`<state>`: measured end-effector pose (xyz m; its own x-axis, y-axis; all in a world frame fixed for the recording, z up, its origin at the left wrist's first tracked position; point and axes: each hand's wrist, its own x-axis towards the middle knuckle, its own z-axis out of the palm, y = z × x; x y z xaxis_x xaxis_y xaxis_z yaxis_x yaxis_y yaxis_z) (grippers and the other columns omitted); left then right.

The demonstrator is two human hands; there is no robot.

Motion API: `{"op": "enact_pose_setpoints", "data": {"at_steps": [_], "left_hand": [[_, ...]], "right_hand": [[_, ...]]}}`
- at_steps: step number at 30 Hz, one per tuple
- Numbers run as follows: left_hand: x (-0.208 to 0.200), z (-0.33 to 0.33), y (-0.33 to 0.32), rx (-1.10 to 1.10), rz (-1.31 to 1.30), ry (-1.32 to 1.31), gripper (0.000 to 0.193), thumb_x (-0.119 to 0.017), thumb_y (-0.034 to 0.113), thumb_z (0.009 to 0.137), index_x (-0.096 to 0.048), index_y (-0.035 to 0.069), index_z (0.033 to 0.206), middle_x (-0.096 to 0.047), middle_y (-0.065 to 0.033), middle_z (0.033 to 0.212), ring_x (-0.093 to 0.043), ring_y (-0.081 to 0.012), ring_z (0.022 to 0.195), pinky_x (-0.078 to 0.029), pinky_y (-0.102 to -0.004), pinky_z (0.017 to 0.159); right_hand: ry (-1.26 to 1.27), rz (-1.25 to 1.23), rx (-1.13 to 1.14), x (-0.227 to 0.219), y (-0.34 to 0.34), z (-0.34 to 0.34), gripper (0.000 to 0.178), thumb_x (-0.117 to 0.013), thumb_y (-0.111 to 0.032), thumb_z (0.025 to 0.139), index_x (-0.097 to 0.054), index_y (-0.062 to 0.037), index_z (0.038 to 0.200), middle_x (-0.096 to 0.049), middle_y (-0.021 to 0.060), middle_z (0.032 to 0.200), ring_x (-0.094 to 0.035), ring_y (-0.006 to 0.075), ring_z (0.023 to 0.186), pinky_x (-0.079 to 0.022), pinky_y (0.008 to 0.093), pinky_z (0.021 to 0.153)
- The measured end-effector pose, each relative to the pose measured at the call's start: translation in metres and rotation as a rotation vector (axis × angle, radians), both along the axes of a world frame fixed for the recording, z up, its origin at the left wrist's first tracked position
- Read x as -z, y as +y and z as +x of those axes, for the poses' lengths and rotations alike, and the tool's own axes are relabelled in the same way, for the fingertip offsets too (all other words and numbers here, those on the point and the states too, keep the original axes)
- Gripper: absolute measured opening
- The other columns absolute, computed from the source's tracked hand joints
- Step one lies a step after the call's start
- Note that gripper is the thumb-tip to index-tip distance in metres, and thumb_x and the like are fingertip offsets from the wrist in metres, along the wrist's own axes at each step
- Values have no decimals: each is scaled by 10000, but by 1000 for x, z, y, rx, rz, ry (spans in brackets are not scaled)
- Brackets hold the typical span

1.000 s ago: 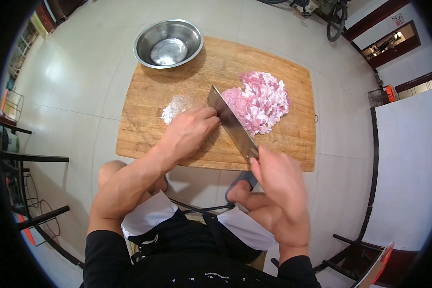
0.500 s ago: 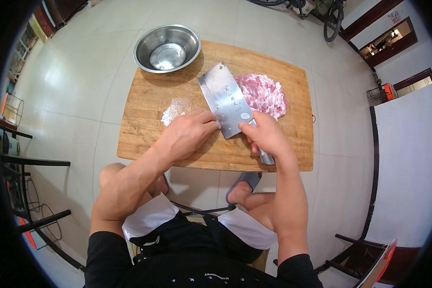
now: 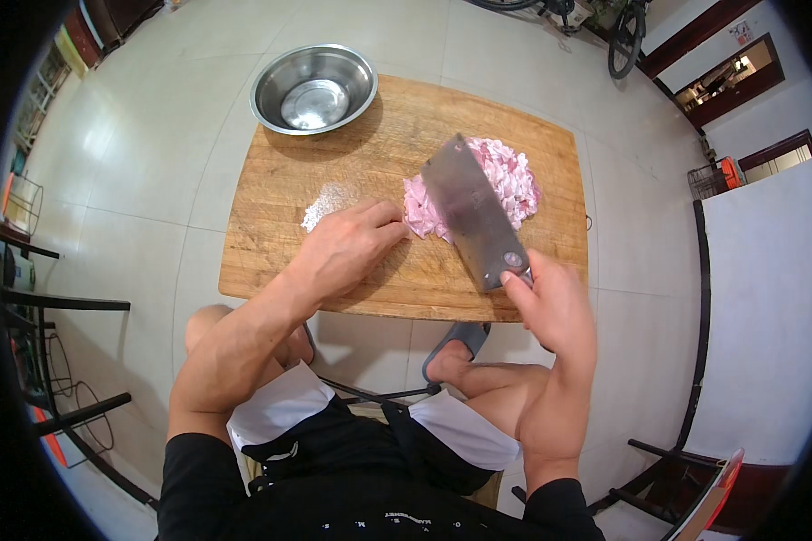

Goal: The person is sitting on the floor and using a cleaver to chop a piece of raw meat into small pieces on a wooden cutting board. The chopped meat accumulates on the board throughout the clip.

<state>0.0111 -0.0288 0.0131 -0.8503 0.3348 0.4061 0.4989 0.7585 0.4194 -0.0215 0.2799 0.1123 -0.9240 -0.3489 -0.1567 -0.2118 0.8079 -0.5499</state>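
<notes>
A pile of sliced raw pink meat [image 3: 512, 173] lies on the right half of a wooden chopping board [image 3: 280, 257]. More pieces spread toward the board's middle. My right hand [image 3: 555, 302] is closed round the handle of a wide cleaver [image 3: 475, 212], its blade tilted over the meat and hiding part of it. The fingers of my left hand [image 3: 356, 242] are bent and pressed together, with their tips at the left edge of the meat. What lies beneath that palm is hidden. Beside its knuckles sits a small white patch of fine bits [image 3: 327, 204].
A steel bowl [image 3: 314, 90] stands on the board's far left corner, with no food visible in it. Below the near edge are my knees and a grey slipper [image 3: 460, 341]. Dark chair frames [image 3: 68, 305] stand at the left, a white-topped table [image 3: 767, 307] at the right.
The cleaver has moved right and toward me, away from my left fingers, uncovering meat pieces in the middle. My left hand has shifted only slightly.
</notes>
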Motion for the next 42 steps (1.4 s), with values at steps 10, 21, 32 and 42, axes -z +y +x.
{"op": "enact_pose_setpoints", "data": {"at_steps": [10, 21, 32, 42], "left_hand": [[4, 0, 0, -23, -53, -47, 206, -716, 116, 990, -801, 92, 1176, -754, -63, 1188, -746, -293, 1141, -644, -414, 943], [3, -7, -1, 0, -26, -151, 167, -744, 103, 969, -805, 57, 1117, -744, -102, 1126, -728, -340, 1097, -625, -454, 917], [4, 0, -6, 62, -2, -53, 235, -710, 102, 984, -812, 77, 1195, -757, -84, 1217, -739, -320, 1151, -633, -423, 960], [2, 3, -6, -1, 3, -24, 270, -701, 129, 955, -795, 87, 1205, -752, -66, 1234, -742, -298, 1156, -634, -405, 955]], "right_hand": [[108, 194, -100, -11, -22, 37, 243, -758, -244, 1028, -674, -19, 992, -768, 226, 861, -748, 479, 822, -573, 573, 713], [-13, 230, -177, -8, -50, 38, 202, -617, -195, 1087, -626, -9, 1009, -762, 282, 872, -742, 531, 831, -577, 640, 773], [-186, -111, -51, 41, -72, -37, 244, -711, -205, 1035, -676, 35, 1066, -754, 234, 824, -761, 391, 700, -608, 527, 655], [-430, -307, 156, 12, -28, -18, 162, -675, -161, 1068, -663, -1, 1047, -628, 34, 704, -585, 108, 500, -488, 351, 491]]}}
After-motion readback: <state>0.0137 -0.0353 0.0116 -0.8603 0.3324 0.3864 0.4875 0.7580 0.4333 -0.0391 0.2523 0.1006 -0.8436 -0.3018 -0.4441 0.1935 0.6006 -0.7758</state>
